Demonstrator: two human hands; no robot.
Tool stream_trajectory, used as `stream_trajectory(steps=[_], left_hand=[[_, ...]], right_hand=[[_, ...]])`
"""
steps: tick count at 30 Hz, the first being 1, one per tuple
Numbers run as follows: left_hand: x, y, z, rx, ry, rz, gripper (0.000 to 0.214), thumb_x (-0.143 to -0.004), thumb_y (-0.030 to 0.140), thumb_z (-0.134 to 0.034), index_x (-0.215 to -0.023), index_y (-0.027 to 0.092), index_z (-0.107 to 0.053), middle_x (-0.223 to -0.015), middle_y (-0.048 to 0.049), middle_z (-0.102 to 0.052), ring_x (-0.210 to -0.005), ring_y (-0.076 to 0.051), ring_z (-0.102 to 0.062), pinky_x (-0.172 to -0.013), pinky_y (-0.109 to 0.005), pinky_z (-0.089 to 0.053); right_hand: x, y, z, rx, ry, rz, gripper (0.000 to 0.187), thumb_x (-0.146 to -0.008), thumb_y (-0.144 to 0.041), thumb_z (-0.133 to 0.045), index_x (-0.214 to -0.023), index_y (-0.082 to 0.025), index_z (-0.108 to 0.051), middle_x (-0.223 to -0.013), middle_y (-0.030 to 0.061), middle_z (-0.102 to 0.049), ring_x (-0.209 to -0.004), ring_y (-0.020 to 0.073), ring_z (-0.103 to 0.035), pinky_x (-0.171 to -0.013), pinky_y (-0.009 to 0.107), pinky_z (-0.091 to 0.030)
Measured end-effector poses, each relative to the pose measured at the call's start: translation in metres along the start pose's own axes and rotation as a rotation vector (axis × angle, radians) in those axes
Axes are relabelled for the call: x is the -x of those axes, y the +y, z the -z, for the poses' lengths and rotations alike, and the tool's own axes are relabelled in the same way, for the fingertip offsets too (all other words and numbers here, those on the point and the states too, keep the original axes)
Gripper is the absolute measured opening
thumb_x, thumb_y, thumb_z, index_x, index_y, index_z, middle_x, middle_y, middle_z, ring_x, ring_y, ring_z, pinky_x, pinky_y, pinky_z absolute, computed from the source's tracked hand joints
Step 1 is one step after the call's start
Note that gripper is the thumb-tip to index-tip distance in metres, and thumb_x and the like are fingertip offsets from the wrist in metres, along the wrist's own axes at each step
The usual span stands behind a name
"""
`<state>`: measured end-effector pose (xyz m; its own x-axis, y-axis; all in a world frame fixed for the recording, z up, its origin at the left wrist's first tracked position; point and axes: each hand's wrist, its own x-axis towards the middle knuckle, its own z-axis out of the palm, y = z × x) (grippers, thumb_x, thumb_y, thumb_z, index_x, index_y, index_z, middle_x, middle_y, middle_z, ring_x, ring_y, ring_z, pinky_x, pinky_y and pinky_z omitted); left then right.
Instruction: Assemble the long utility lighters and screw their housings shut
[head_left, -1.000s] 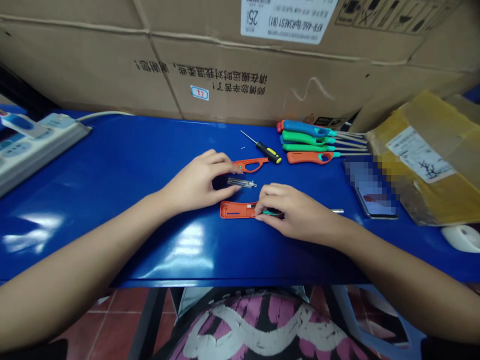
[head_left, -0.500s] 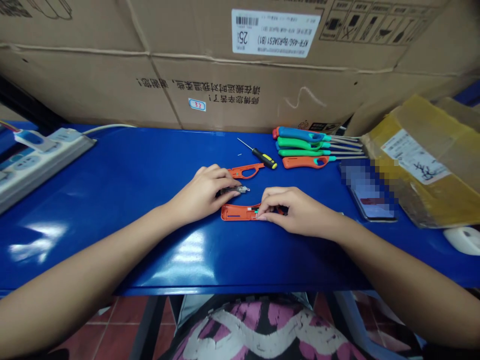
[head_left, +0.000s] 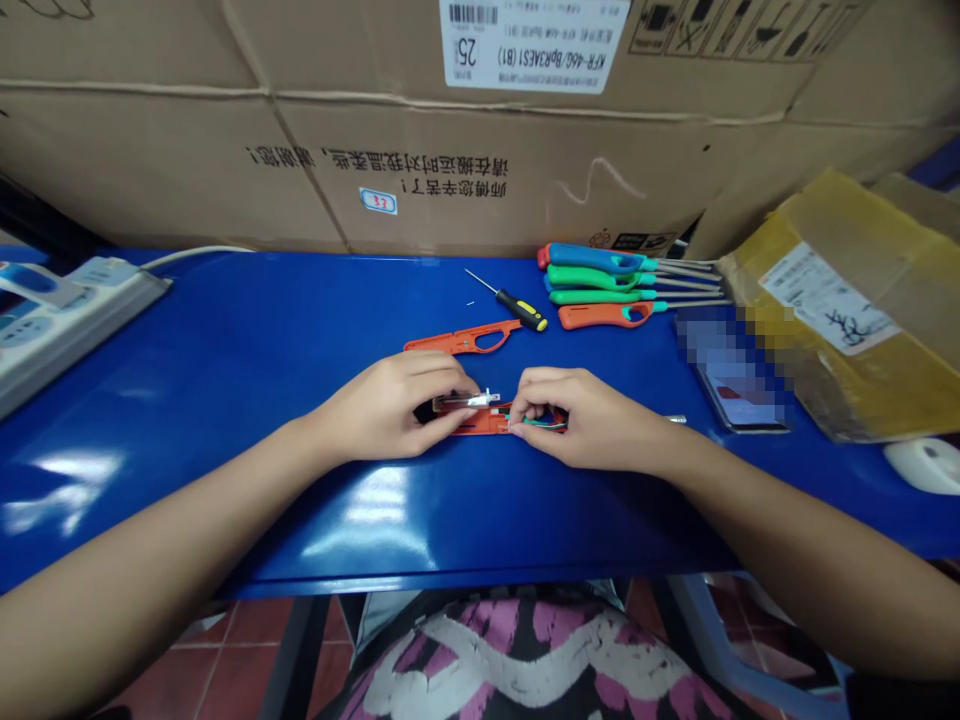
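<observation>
1. Orange lighter shell half (head_left: pixel 480 422) is lying flat on the blue worktop (head_left: pixel 225 340), and we are working directly over it, with its long axis running left to right between our hands.
2. Our left hand (head_left: pixel 386 405) is closing its grip on a slim metal insert (head_left: pixel 466 401), pinching it just above the shell's left end.
3. Our right hand (head_left: pixel 581 420) is nearly shut in its grip on a thin green-tipped part (head_left: pixel 541 423) at the shell's right end, and the fingers are hiding most of that part.
4. Beyond the hands, we are looking at a second orange shell half (head_left: pixel 450 342), a yellow-and-black screwdriver (head_left: pixel 523 311) and a row of long-nosed lighters (head_left: pixel 596 297).
5. Farther out, we are seeing a power strip (head_left: pixel 52 345) to the left, a blurred phone (head_left: pixel 742 400) and taped parcel (head_left: pixel 825 300) to the right, and cardboard cartons (head_left: pixel 480 170) behind.
</observation>
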<state>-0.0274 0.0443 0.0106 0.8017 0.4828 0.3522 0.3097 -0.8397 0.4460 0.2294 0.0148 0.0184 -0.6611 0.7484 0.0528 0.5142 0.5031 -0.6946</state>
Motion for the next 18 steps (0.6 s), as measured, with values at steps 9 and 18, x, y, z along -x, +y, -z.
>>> stream_trajectory(steps=[9, 18], left_hand=[[-0.0024, 0.0022, -0.0002, -0.006, -0.041, -0.073, 0.02, -0.096, 0.021, -0.055, -0.109, 0.015, -0.069, -0.098, -0.0106, -0.073, -0.09, -0.019, -0.069, -0.082, -0.032, -0.058], [-0.0008, 0.0043, -0.0036, 0.004, 0.021, -0.112, 0.019, -0.095, 0.017, -0.059, -0.112, 0.014, -0.067, -0.1, -0.0103, -0.072, -0.091, -0.017, -0.068, -0.082, -0.03, -0.056]], right_hand=[[0.0006, 0.0025, 0.0033, -0.013, -0.003, 0.001, 0.009, -0.086, -0.014, -0.065, -0.089, -0.018, -0.072, -0.089, 0.0017, -0.065, -0.076, 0.0115, -0.059, -0.069, 0.025, -0.045], [-0.0001, 0.002, -0.0029, -0.038, 0.155, 0.06, 0.018, -0.087, -0.019, -0.069, -0.105, -0.018, -0.072, -0.088, 0.002, -0.062, -0.077, 0.0122, -0.058, -0.067, 0.025, -0.046]])
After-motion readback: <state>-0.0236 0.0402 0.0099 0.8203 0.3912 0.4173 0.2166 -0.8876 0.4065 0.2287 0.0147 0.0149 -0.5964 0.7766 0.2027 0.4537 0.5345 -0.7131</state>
